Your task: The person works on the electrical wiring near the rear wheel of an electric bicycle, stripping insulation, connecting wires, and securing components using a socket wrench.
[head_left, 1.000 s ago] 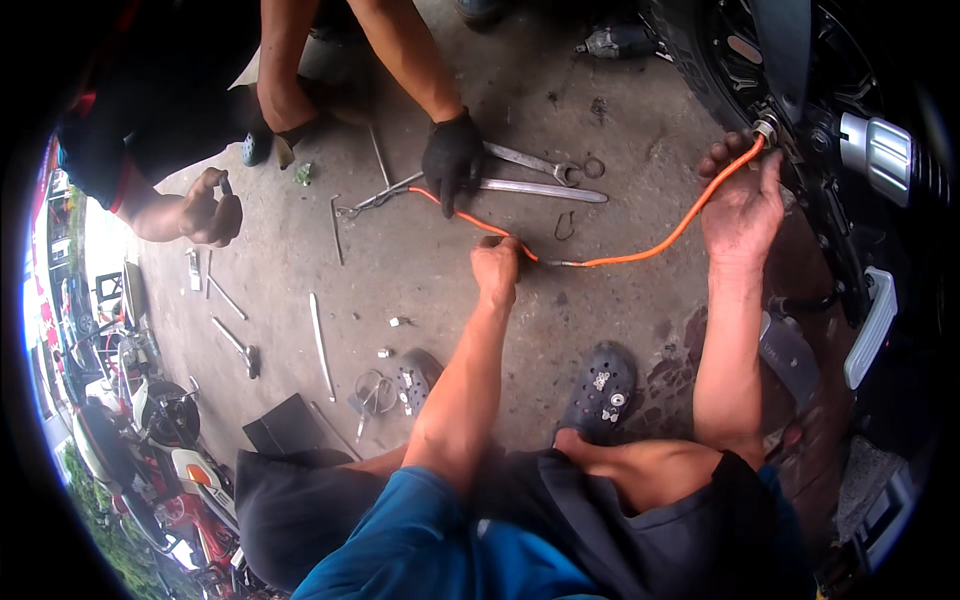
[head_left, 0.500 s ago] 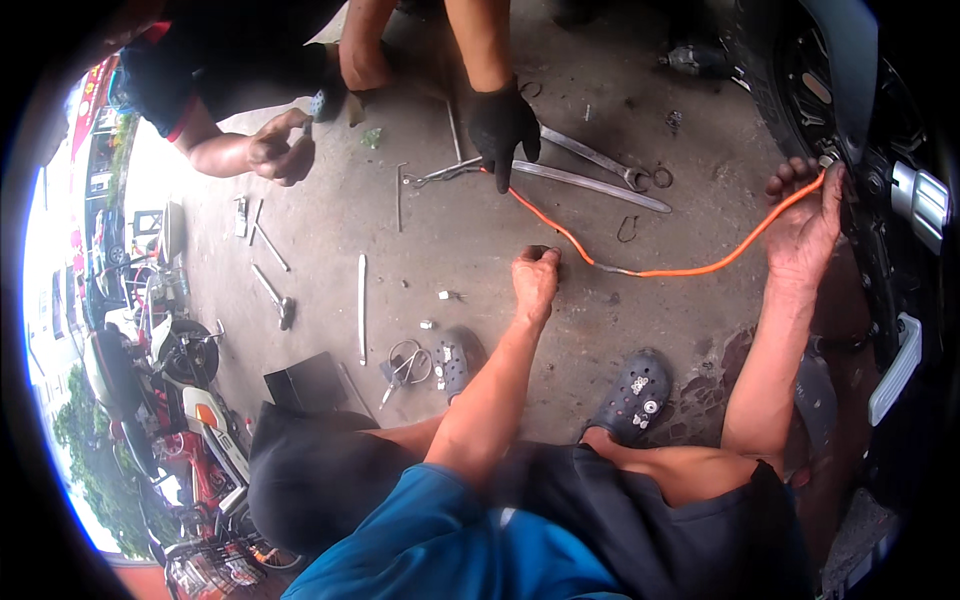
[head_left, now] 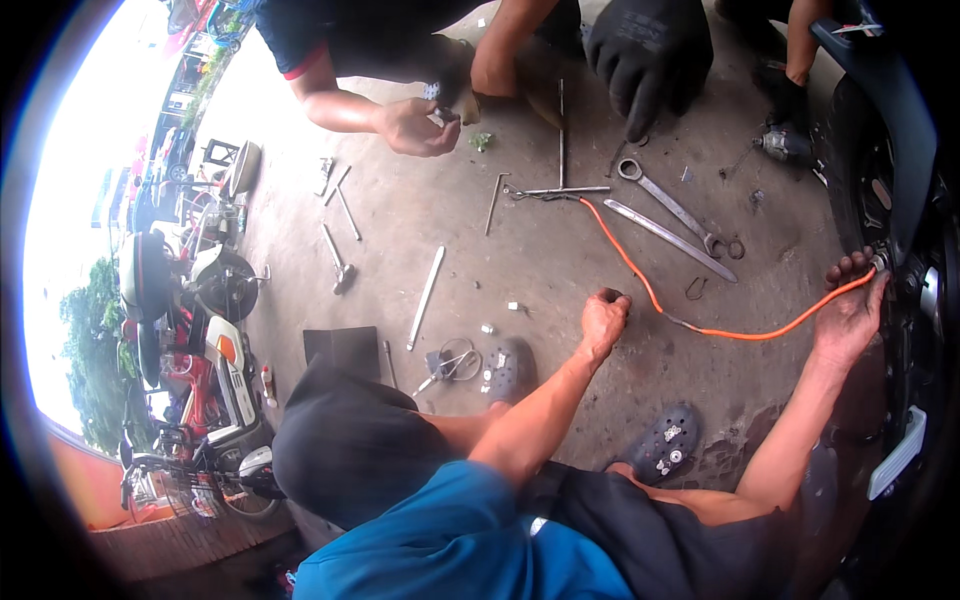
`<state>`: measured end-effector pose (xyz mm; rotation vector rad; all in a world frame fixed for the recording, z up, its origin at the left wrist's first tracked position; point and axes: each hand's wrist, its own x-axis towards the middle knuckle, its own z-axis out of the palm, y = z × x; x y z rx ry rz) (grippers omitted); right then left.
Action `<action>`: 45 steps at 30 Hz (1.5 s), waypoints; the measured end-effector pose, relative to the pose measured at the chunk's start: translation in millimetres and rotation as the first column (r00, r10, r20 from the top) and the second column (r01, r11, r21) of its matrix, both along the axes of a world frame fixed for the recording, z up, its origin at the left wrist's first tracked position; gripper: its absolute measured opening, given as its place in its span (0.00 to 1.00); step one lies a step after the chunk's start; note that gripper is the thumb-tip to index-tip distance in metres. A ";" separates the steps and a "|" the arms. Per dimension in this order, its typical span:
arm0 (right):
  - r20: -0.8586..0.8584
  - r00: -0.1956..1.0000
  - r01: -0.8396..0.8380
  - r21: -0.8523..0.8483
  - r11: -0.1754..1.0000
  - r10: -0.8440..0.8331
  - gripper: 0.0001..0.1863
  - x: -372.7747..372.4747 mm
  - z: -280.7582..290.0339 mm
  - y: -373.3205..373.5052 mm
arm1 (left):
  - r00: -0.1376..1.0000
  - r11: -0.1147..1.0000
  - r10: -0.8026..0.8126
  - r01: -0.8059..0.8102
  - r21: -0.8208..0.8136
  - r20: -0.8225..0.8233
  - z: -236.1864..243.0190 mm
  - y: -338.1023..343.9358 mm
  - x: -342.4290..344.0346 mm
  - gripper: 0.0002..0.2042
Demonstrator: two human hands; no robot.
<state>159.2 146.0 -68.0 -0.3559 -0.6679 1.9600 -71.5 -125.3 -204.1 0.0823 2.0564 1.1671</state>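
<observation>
An orange cable (head_left: 777, 335) runs over the concrete floor, with a grey joint partway along it. My right hand (head_left: 848, 312) is closed about its right end, beside the motorcycle wheel hub; the fingertips are partly hidden. Curled fingers close my left hand (head_left: 605, 325) above the floor, left of the cable; anything inside is hidden. The cable's far end lies by thin metal rods (head_left: 562, 150). A co-worker's black-gloved hand (head_left: 655, 65) hangs above the wrenches, while that person's bare hand (head_left: 415, 127) pinches something small.
A combination wrench (head_left: 672, 205) and a flat metal bar (head_left: 670, 240) lie ahead. Another gloved hand (head_left: 787, 97) is next to a power tool (head_left: 785, 146). Leftward are a ratchet (head_left: 338, 262), another flat bar (head_left: 427, 298) and parked motorbikes (head_left: 222, 360). A motorcycle wheel (head_left: 855, 160) bounds the right.
The view has shifted, so the scene sits further right and lower. The co-worker's gloved hand has risen off the cable's far end. Another gloved hand has come into view at the upper right.
</observation>
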 end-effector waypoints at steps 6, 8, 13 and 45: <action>0.000 1.000 0.004 -0.024 1.000 -0.004 0.22 2.5 -2.5 -1.8 | 0.998 1.000 0.011 -0.011 -0.006 0.063 3.0 0.7 1.6 0.16; -0.083 0.985 -0.135 0.177 0.975 0.152 0.22 8.9 -11.5 6.9 | 0.996 1.000 0.022 -0.020 -0.017 0.090 15.9 7.6 5.5 0.17; -0.037 0.999 -0.025 -0.012 1.000 0.024 0.21 -3.8 -0.6 -8.7 | 0.985 0.996 0.067 -0.058 -0.063 0.156 30.4 22.4 9.7 0.20; 0.601 0.741 0.371 0.007 0.929 -0.300 0.19 -27.5 39.9 -15.2 | 0.968 0.945 -0.229 0.196 0.262 0.100 81.8 16.8 49.4 0.12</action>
